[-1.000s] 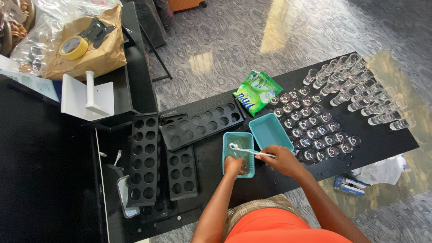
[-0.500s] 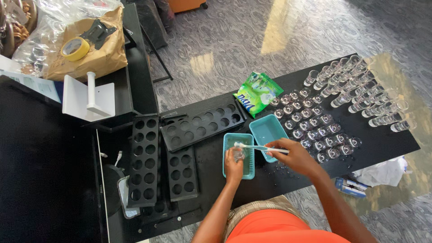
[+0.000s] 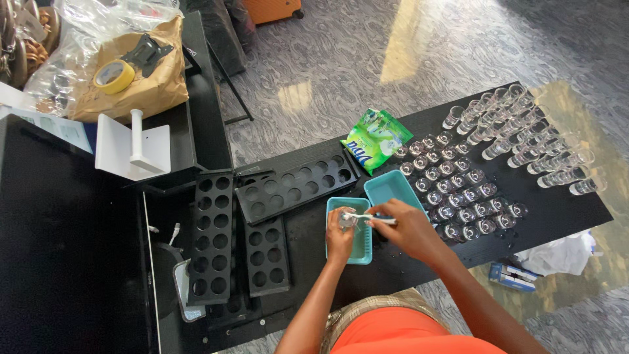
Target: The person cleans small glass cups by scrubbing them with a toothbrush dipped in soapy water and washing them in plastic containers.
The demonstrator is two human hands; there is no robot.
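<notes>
— What do we have in hand?

— Our left hand (image 3: 340,235) is curled shut around a small clear glass (image 3: 348,221), holding it over the nearer teal tub (image 3: 362,252) at the front edge of the black table (image 3: 563,210). Our right hand (image 3: 407,226) is closed on a white brush (image 3: 364,217), its head at the mouth of the glass.

— And just around that?

— A second teal tub (image 3: 392,187) sits touching the first, a little farther from us. To its right we see rows of small glasses (image 3: 458,190) standing on the table, and beyond them a cluster of taller glasses (image 3: 524,137) toward the far right corner. A green packet (image 3: 375,138) lies by the far edge, just above the tubs.

— What lies to the left?

— Black trays with round holes (image 3: 211,236): one long one (image 3: 295,185) laid at a slant near the tubs, others side by side closer to us. Farther left we see a white stand with a peg (image 3: 134,149), and behind it a brown paper bag (image 3: 157,85) with a roll of yellow tape (image 3: 111,75) on top.
</notes>
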